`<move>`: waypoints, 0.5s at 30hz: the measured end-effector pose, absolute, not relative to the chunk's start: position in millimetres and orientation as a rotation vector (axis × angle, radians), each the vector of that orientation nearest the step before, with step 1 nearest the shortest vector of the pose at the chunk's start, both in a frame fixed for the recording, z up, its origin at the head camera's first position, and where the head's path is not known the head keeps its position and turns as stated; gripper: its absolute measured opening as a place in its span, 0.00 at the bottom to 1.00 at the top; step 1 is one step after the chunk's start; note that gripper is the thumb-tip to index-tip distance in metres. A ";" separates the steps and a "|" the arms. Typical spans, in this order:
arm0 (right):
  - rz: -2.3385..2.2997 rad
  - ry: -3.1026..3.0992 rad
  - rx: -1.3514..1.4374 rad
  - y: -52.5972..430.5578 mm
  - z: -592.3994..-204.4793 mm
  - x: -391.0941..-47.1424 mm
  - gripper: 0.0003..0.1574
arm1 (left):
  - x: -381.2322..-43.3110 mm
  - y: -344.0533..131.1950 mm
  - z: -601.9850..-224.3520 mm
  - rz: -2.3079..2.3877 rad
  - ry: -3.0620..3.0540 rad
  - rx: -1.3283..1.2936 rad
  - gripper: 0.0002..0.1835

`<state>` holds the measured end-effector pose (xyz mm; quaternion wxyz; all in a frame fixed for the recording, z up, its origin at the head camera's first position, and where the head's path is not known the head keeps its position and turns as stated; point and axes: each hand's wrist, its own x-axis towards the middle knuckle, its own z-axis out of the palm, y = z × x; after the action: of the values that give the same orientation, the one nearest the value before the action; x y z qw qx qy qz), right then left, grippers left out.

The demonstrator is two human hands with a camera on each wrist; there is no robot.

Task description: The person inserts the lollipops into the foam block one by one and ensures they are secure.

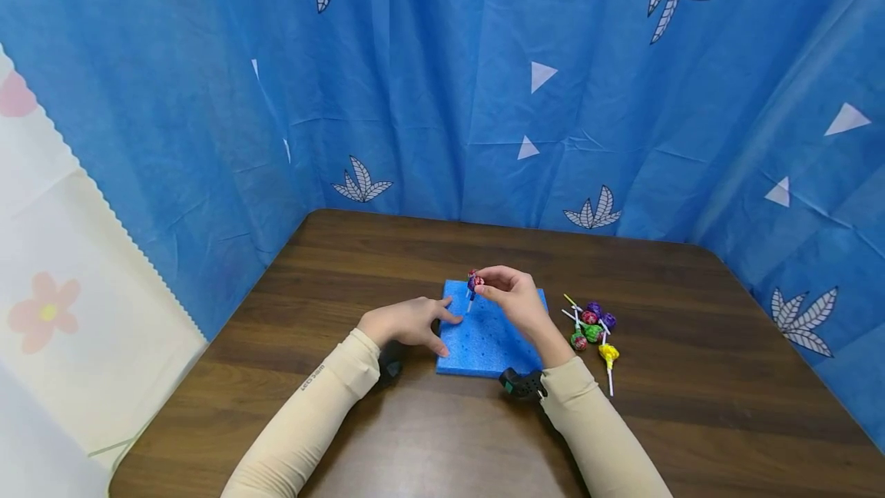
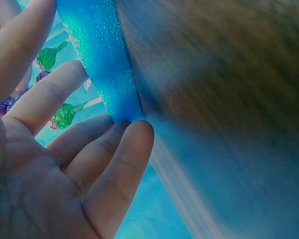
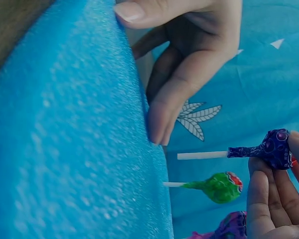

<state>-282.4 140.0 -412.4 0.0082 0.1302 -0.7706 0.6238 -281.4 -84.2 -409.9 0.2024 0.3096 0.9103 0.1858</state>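
Observation:
My right hand (image 1: 513, 300) pinches the wrapped head of a dark purple lollipop (image 3: 275, 148) above the far left part of a blue foam block (image 1: 484, 348). Its white stick is bare and, in the right wrist view, stands apart from the foam. A green lollipop (image 3: 222, 187) is stuck by its stick in the foam, with a purple one (image 3: 230, 226) close by, partly cut off. Along the block's left edge lies my left hand (image 1: 413, 321), fingers extended and spread, fingertips touching the foam. Small holes dot the block's top.
Right of the block, several loose lollipops (image 1: 591, 323) lie in a heap, red, green and purple. A yellow lollipop (image 1: 609, 353) lies nearest the front. All rest on a dark wooden table (image 1: 691, 375), with a blue curtain (image 1: 442, 98) behind.

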 end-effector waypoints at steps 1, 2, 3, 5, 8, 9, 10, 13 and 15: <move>1.940 -2.420 0.401 139.1 -413.4 -282.6 0.17 | -281.6 -84.3 -410.0 0.521 2.539 0.864 0.34; 1.933 -2.426 0.396 138.3 -414.1 -282.7 0.17 | -281.5 -84.5 -410.0 0.522 2.539 0.863 0.34; 1.930 -2.432 0.392 137.5 -414.9 -282.9 0.17 | -281.5 -84.5 -410.0 0.523 2.537 0.863 0.34; 1.918 -2.441 0.391 136.5 -416.3 -282.8 0.17 | -281.6 -84.5 -409.8 0.523 2.534 0.860 0.34; 1.917 -2.448 0.379 135.0 -418.7 -282.9 0.18 | -281.6 -84.3 -409.3 0.518 2.532 0.864 0.34; 1.921 -2.447 0.378 134.5 -419.3 -283.1 0.19 | -281.8 -84.3 -409.1 0.518 2.531 0.865 0.34; 1.919 -2.451 0.375 134.3 -420.0 -283.2 0.19 | -281.8 -84.3 -408.9 0.517 2.533 0.867 0.34; 1.914 -2.455 0.360 133.6 -420.9 -283.8 0.19 | -281.7 -84.5 -407.9 0.518 2.532 0.874 0.34; 1.910 -2.458 0.351 133.3 -420.5 -283.6 0.18 | -281.5 -84.9 -407.5 0.521 2.531 0.872 0.34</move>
<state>-283.6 133.3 -420.5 0.0046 0.1120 -0.7846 0.6098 -281.5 -84.9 -407.5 0.2055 0.3130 0.9082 0.1868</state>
